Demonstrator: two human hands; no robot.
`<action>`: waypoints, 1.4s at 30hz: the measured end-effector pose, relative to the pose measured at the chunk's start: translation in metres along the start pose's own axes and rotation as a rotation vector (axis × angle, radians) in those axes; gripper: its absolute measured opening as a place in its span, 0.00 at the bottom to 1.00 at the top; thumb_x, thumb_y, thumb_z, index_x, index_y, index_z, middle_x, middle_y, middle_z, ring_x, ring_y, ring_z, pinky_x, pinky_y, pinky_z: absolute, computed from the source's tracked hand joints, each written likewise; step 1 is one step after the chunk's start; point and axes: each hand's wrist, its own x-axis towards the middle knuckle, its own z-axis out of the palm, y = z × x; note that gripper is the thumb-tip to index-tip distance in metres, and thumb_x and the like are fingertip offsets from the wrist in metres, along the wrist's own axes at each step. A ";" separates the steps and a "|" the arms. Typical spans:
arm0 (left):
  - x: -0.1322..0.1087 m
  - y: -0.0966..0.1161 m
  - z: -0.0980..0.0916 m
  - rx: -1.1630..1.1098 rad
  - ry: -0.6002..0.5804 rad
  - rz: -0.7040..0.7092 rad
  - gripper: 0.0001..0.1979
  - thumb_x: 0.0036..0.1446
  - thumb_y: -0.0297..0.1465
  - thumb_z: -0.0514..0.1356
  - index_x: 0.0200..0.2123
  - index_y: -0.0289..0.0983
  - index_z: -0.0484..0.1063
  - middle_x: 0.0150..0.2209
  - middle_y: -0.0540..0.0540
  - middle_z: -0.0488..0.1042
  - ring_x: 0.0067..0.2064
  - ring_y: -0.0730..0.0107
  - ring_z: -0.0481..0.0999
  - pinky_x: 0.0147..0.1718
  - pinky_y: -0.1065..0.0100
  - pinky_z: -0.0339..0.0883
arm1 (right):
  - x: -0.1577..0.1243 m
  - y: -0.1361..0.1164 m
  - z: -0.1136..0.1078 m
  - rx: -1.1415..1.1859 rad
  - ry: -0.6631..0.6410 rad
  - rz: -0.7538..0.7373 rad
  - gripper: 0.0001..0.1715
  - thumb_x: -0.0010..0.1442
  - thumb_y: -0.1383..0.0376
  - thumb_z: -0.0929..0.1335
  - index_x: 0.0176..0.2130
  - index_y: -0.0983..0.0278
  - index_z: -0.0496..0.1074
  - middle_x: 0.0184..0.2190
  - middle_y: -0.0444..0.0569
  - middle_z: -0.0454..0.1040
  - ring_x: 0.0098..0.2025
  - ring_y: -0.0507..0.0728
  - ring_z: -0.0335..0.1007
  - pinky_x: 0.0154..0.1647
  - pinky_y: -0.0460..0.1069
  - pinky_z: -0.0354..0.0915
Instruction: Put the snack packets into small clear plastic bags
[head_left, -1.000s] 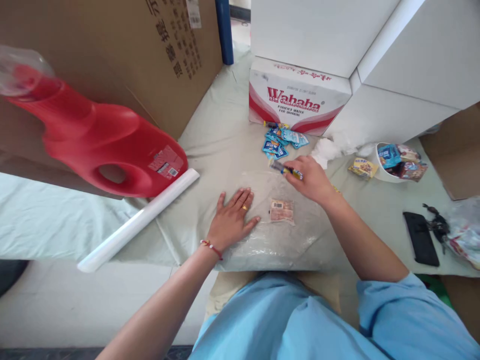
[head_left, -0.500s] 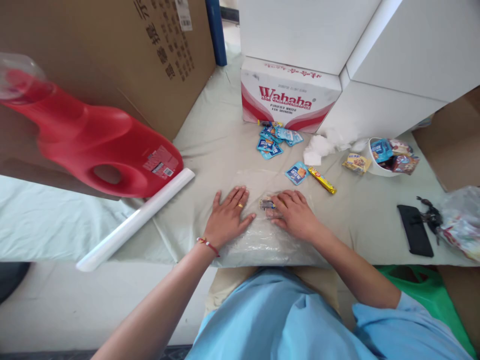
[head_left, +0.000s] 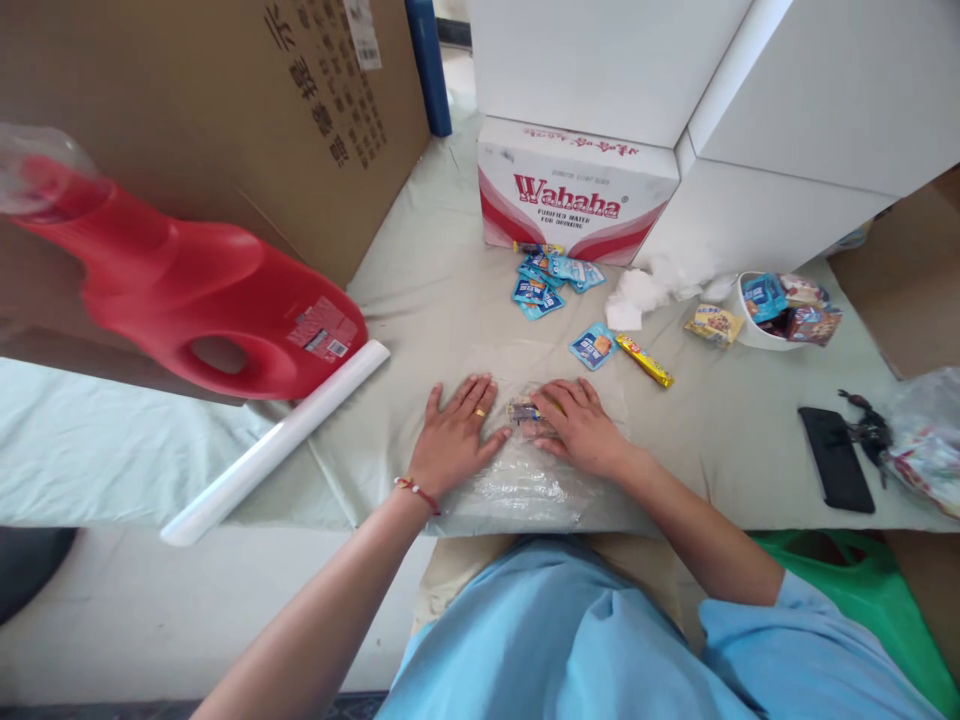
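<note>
A sheet of clear plastic film (head_left: pixel 525 485) lies crinkled on the cloth at the near edge. My left hand (head_left: pixel 455 430) rests palm down at the film's left side, with fingers stretched out. Between my hands, a small snack packet (head_left: pixel 523 411) with a dark and yellow wrapper sits under a layer of film. My right hand (head_left: pixel 581 425) curves over its right end, thumb and fingers around it; that end is hidden. Just beyond are a blue snack sachet (head_left: pixel 592 346) and a yellow snack bar (head_left: pixel 645 361).
Several blue sachets (head_left: pixel 536 290) lie before the Wahaba carton (head_left: pixel 577 190). A white roll (head_left: pixel 277 440) and red jug (head_left: pixel 225 300) stand left. Crumpled tissue (head_left: pixel 630 300), a white bowl (head_left: pixel 757 335) of snacks and a black phone (head_left: pixel 836 460) are right.
My right hand has shifted slightly left with the packet, and more of the packet's wrapper shows. My left hand has stayed in place, flat.
</note>
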 end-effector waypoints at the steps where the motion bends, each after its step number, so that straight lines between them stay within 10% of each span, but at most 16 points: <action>1: 0.000 0.000 0.000 0.000 -0.002 0.001 0.36 0.73 0.49 0.49 0.77 0.39 0.53 0.77 0.40 0.54 0.78 0.52 0.55 0.76 0.38 0.32 | 0.000 0.001 0.001 0.019 0.016 0.008 0.32 0.73 0.54 0.67 0.70 0.65 0.66 0.68 0.62 0.68 0.71 0.69 0.57 0.76 0.71 0.48; 20: 0.001 -0.003 -0.002 -0.043 -0.014 0.002 0.35 0.73 0.48 0.49 0.77 0.41 0.53 0.78 0.37 0.53 0.77 0.49 0.56 0.75 0.36 0.39 | -0.019 0.003 0.008 0.143 0.202 0.087 0.25 0.74 0.60 0.63 0.66 0.64 0.69 0.66 0.62 0.69 0.69 0.67 0.61 0.73 0.69 0.55; 27: -0.021 -0.022 -0.004 -0.205 0.184 0.015 0.25 0.69 0.36 0.53 0.67 0.42 0.68 0.75 0.38 0.62 0.78 0.53 0.56 0.76 0.42 0.46 | -0.090 -0.008 -0.014 0.366 0.215 0.031 0.24 0.71 0.54 0.68 0.61 0.60 0.71 0.56 0.61 0.74 0.58 0.66 0.70 0.59 0.65 0.72; 30: -0.043 -0.033 -0.007 -0.316 0.073 0.206 0.24 0.61 0.26 0.51 0.57 0.43 0.74 0.66 0.42 0.75 0.72 0.60 0.67 0.75 0.46 0.50 | -0.123 -0.016 -0.007 0.385 0.128 0.040 0.31 0.67 0.50 0.73 0.62 0.61 0.70 0.58 0.62 0.73 0.60 0.68 0.69 0.59 0.66 0.72; 33: -0.060 -0.040 -0.012 -0.374 -0.083 0.284 0.24 0.55 0.25 0.53 0.54 0.41 0.75 0.67 0.41 0.74 0.72 0.59 0.68 0.75 0.45 0.51 | -0.139 -0.017 0.007 0.366 0.134 0.091 0.17 0.71 0.59 0.70 0.57 0.59 0.75 0.57 0.59 0.75 0.59 0.65 0.71 0.59 0.65 0.73; 42: -0.026 -0.050 -0.038 -0.716 -0.131 0.002 0.15 0.69 0.44 0.56 0.41 0.42 0.78 0.51 0.40 0.85 0.59 0.55 0.81 0.64 0.49 0.69 | -0.079 0.020 -0.038 0.566 0.091 0.076 0.14 0.75 0.60 0.64 0.45 0.60 0.78 0.42 0.54 0.81 0.45 0.58 0.77 0.48 0.53 0.73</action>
